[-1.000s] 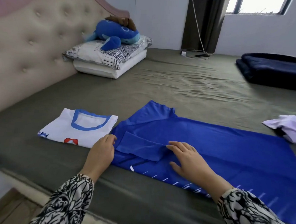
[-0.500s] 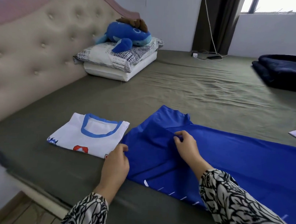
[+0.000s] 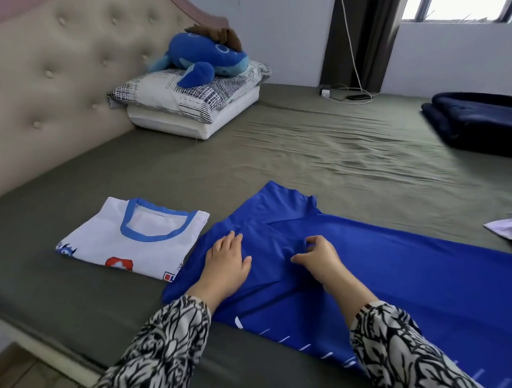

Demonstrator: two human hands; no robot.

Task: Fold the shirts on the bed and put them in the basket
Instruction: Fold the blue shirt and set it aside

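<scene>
Item 1, blue shirt: spread flat across the near part of the bed, collar end toward the headboard, hem running off to your right. A sleeve or side panel is folded inward over the body near the collar. White dashes are printed along the edge closest to you.

Item 2, your left hand: lying palm-down on the blue shirt near its collar end, fingers extended and loose, gripping nothing.

Item 3, your right hand: on the same shirt, just beside the left, thumb and forefinger pinched on a small pucker of blue fabric, the other fingers curled.

Item 4, white shirt: already folded into a rectangle, blue-trimmed collar facing up, cartoon prints along its near edge. It lies just beside the blue shirt's collar end, on your left.

Item 5, white garment: crumpled, unfolded, at the right edge of view.

Item 6, pillows: two stacked against the headboard, a blue plush toy on top.

Item 7, dark blue blanket: folded, far right of the bed.

Item 8, patterned black-and-white sleeves: covering both your forearms.
</scene>
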